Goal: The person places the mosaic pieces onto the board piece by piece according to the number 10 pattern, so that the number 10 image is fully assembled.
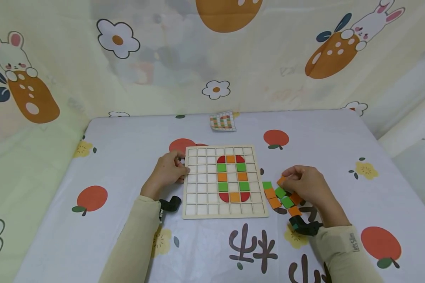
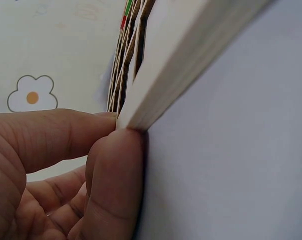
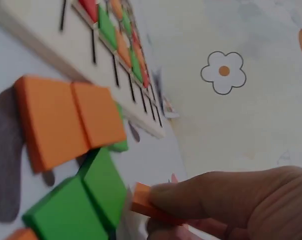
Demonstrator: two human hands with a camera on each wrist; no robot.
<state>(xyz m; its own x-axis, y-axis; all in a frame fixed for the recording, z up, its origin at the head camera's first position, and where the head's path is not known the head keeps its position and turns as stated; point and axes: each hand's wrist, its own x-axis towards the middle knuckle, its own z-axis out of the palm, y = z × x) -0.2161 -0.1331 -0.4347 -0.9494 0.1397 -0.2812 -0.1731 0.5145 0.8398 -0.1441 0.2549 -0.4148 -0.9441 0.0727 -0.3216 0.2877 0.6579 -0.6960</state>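
A wooden grid board (image 1: 202,215) lies flat on the table, with red, orange and green tiles forming a closed ring in its cells. At the board's left edge, my left hand (image 1: 167,169) pinches the rim between finger and thumb; the left wrist view shows the fingertips on the frame (image 2: 156,85). To the right of the board, my right hand (image 1: 306,182) pinches an orange square tile (image 1: 281,180) between thumb and fingers. That tile (image 3: 140,199) shows just beyond the thumb in the right wrist view. Below it are loose green tiles (image 1: 287,202) and orange tiles (image 1: 274,203).
Behind the board, a small pattern card (image 1: 223,122) with a coloured grid sits near the table's back edge, slightly curled. A printed cloth (image 1: 127,236) covers the table. A patterned curtain (image 1: 170,70) hangs behind it. Each wrist wears a black camera mount (image 1: 171,204).
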